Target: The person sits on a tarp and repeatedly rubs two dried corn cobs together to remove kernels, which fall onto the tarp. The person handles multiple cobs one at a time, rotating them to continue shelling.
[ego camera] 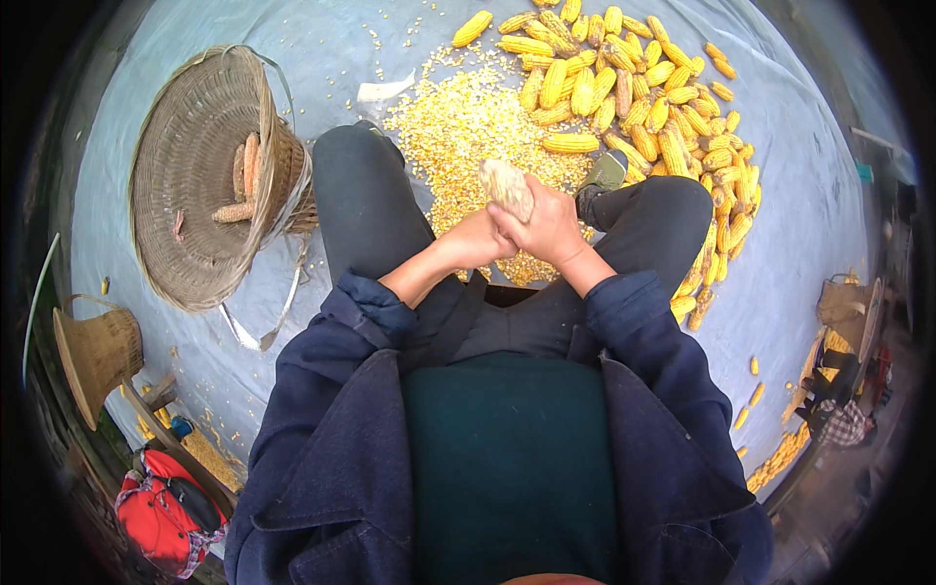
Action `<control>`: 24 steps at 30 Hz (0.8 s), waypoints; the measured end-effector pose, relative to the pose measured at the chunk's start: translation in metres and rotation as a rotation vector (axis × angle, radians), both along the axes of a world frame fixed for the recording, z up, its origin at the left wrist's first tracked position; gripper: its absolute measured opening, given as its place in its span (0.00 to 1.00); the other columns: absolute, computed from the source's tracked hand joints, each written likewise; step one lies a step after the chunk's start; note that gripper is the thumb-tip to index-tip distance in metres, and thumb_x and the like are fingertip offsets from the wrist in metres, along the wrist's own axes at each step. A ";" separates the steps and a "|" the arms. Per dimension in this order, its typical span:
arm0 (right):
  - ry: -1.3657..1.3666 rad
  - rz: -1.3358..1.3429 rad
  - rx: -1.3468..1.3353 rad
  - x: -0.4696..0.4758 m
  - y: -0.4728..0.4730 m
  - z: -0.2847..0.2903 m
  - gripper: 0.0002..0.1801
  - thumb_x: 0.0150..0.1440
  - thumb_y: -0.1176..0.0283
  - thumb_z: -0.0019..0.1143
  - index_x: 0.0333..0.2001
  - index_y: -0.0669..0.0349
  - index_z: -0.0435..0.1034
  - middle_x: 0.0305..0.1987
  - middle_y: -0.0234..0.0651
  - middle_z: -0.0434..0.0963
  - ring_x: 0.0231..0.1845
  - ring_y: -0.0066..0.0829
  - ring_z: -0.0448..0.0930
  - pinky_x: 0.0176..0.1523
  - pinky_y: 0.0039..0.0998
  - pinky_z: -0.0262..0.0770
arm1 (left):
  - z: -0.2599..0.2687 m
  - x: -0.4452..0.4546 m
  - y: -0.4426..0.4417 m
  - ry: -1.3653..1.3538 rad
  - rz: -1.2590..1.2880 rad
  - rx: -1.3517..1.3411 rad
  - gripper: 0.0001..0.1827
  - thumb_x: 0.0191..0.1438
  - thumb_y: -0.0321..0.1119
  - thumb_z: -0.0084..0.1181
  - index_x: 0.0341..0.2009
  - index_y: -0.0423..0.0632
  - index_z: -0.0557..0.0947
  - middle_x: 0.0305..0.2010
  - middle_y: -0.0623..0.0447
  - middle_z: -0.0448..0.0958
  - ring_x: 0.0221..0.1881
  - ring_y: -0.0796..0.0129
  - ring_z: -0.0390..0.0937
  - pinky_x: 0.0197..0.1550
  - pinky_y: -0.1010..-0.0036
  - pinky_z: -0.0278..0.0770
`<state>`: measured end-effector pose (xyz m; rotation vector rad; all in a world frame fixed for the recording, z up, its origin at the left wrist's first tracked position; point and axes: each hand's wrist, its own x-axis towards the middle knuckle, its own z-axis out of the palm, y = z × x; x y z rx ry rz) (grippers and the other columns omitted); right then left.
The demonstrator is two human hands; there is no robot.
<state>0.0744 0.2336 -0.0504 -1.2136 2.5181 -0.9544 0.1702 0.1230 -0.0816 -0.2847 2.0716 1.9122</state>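
Note:
A pale corn cob (506, 189) points up and away from me, its upper part mostly bare of yellow kernels. My right hand (547, 223) is wrapped around it from the right, thumb across its near side. Curled tightly against the right hand, my left hand (479, 238) closes at the cob's lower end, which the fingers hide. Beneath both hands, between my legs, spreads a heap of loose corn kernels (468, 131). A large pile of yellow corn ears (673, 110) borders the heap on the right.
To the left a wide woven basket (183, 175) lies tipped, with several stripped cobs (234, 212) inside. A pale sheet (804, 183) covers the ground. A smaller basket (99, 358) and a person in red (172, 504) are at lower left. Another person (841, 424) is at far right.

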 end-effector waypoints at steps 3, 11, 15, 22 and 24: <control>-0.112 -0.134 0.163 -0.014 -0.017 -0.007 0.34 0.47 0.44 0.55 0.42 0.66 0.70 0.27 0.54 0.76 0.31 0.49 0.79 0.36 0.41 0.75 | 0.005 -0.003 0.012 -0.009 0.013 -0.474 0.16 0.42 0.33 0.56 0.35 0.38 0.73 0.25 0.37 0.76 0.28 0.48 0.76 0.33 0.60 0.72; -0.129 -0.095 -0.172 -0.076 0.004 0.038 0.30 0.48 0.50 0.58 0.44 0.65 0.69 0.39 0.48 0.76 0.44 0.45 0.76 0.48 0.36 0.70 | 0.002 -0.006 -0.005 0.067 0.280 -0.330 0.22 0.43 0.30 0.55 0.44 0.37 0.71 0.25 0.49 0.75 0.25 0.60 0.75 0.31 0.67 0.71; 0.242 0.352 -0.227 -0.041 0.017 0.043 0.31 0.44 0.53 0.63 0.45 0.65 0.68 0.43 0.44 0.74 0.48 0.42 0.74 0.55 0.40 0.65 | 0.023 -0.008 -0.007 -0.094 0.238 0.191 0.21 0.45 0.24 0.53 0.46 0.44 0.71 0.24 0.59 0.69 0.19 0.78 0.65 0.20 0.79 0.63; 0.045 0.331 -0.161 -0.008 0.013 -0.004 0.27 0.41 0.49 0.63 0.32 0.63 0.70 0.29 0.44 0.74 0.32 0.45 0.75 0.38 0.40 0.71 | 0.040 0.000 -0.009 -0.196 0.027 0.159 0.13 0.45 0.27 0.55 0.38 0.43 0.76 0.21 0.57 0.72 0.18 0.75 0.65 0.19 0.75 0.62; 0.005 0.233 -0.187 -0.004 0.001 -0.010 0.28 0.43 0.47 0.59 0.28 0.64 0.71 0.25 0.47 0.74 0.27 0.47 0.76 0.31 0.39 0.72 | -0.003 0.006 0.003 0.335 0.153 -0.044 0.09 0.47 0.31 0.53 0.32 0.39 0.75 0.20 0.49 0.75 0.19 0.62 0.72 0.24 0.65 0.69</control>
